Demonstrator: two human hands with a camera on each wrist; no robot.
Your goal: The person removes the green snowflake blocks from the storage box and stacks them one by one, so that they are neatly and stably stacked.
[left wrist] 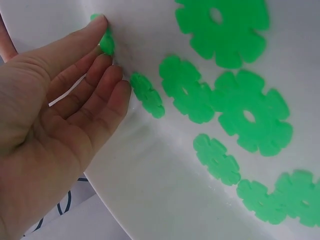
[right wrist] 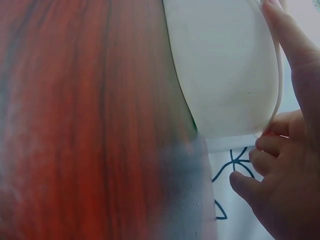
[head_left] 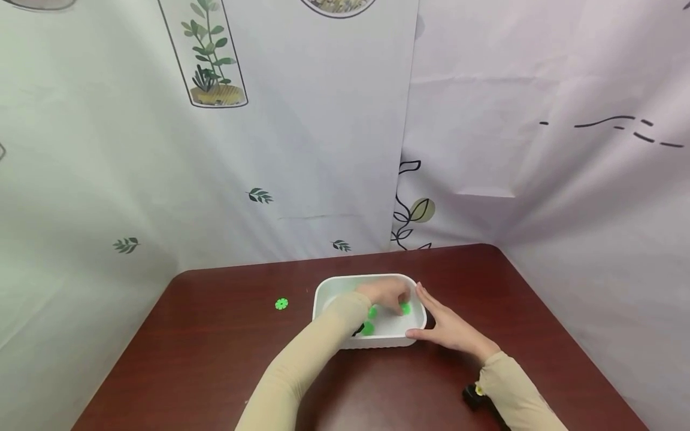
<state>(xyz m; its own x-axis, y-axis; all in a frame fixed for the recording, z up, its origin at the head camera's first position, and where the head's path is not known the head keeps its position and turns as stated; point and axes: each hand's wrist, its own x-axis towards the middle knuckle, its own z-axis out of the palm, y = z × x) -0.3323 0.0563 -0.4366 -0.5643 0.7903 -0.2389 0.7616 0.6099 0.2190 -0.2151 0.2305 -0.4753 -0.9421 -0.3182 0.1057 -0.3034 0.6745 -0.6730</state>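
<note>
A white plastic basin (head_left: pixel 372 342) holds several green notched plastic discs (left wrist: pixel 248 116), flat rounds with a small hole in the middle. My left hand (head_left: pixel 387 293) reaches down inside it, towards the right end. In the left wrist view, the thumb and forefinger of the left hand (left wrist: pixel 60 105) pinch a green disc (left wrist: pixel 106 42), seen nearly edge-on. Another disc (left wrist: pixel 147 95) lies close by its other fingertips. My right hand (head_left: pixel 450 326) grips the basin's right end, thumb at the near corner and fingers at the far side of the rim. Its thumb lies along the rim in the right wrist view.
One green disc (head_left: pixel 281 304) lies on the dark red wooden table (head_left: pixel 226 341), left of the basin. A small black object (head_left: pixel 473 396) is beside the right sleeve. White curtains printed with plants (head_left: pixel 323 149) stand behind the table and at its sides.
</note>
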